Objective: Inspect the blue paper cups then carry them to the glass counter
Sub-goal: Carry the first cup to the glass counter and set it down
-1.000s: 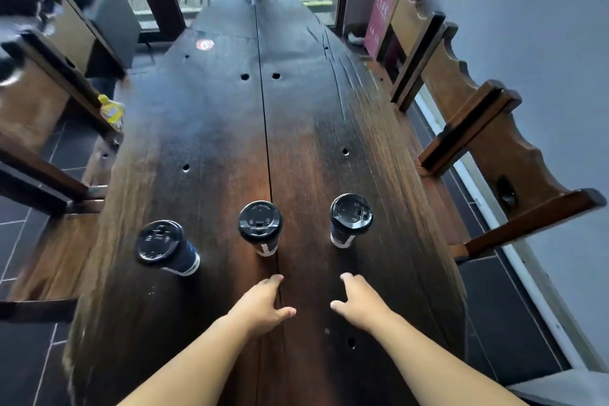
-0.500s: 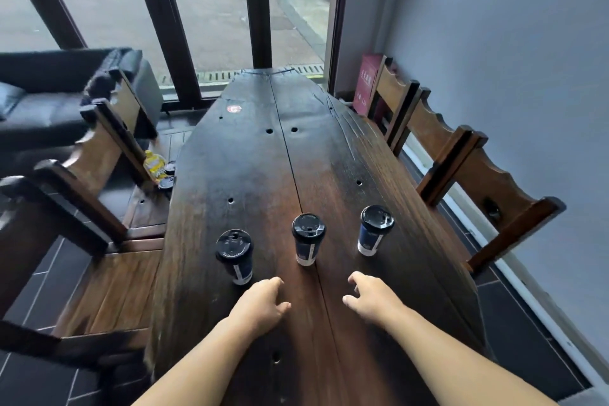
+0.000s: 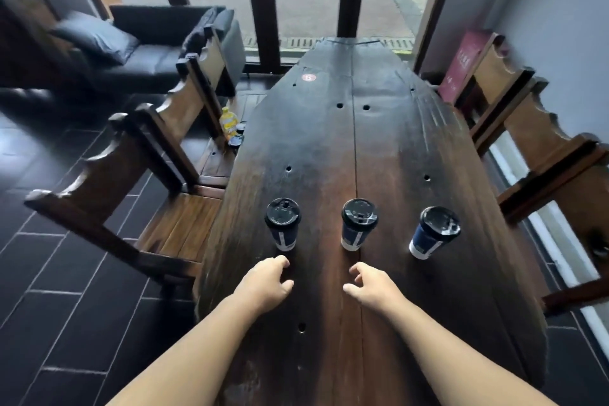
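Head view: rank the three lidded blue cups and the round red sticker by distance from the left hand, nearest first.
1. Left cup: just ahead of the left hand, near the table's left edge.
2. Middle cup: ahead, to the right.
3. Right cup: farthest right of the row.
4. Red sticker: far end, near the window.

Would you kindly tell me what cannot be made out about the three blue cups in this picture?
Head view only:
Contents of the left cup, middle cup and right cup: hidden by their black lids.
Print on the cup sides: too small, blurred.
Glass counter: outside the frame.
Red sign wording: blurred, partly behind a chair.
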Tool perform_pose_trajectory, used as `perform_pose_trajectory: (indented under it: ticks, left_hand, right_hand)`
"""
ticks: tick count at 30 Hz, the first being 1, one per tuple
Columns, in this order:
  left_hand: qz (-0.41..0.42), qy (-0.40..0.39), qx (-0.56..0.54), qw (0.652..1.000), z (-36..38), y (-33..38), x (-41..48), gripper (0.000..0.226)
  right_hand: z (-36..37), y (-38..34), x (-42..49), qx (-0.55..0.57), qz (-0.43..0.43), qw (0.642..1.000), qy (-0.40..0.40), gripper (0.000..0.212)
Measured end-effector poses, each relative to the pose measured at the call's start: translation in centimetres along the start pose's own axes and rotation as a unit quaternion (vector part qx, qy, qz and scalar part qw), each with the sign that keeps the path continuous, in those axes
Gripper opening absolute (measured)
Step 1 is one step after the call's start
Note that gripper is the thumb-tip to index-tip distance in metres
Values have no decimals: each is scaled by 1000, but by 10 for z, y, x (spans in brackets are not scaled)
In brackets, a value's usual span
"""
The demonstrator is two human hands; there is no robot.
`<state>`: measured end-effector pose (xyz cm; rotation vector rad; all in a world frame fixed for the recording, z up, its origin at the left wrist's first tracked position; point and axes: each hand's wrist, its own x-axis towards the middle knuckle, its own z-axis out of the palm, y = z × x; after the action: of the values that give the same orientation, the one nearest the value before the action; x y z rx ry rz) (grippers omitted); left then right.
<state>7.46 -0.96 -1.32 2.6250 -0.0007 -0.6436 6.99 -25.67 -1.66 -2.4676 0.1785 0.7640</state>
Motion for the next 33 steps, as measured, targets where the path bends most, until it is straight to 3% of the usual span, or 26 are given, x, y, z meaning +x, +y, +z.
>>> perform_pose_trajectory:
  ticks: [7,12,18,24,33]
  left_hand:
    - [-63,-3,-6,998,-2,-33,26,50]
    - [-77,-20,-75,994,2,-55,71,63]
    - [11,13,-222,975,12,-78,129,84]
    - [102,14,-290,951,6,-89,159,70]
    - [119,30,-286,950,-10,-86,151,54]
  right_hand:
    - [16,-39,48,51,-20,998,-36,50]
    - [26,-55,93,73,-39,995,-54,65]
    - [47,-54,144,172,-86,981,-22,86]
    - [55,-64,173,254,-186,949,-2,71]
    - [48,-83,174,338,-192,921,14,63]
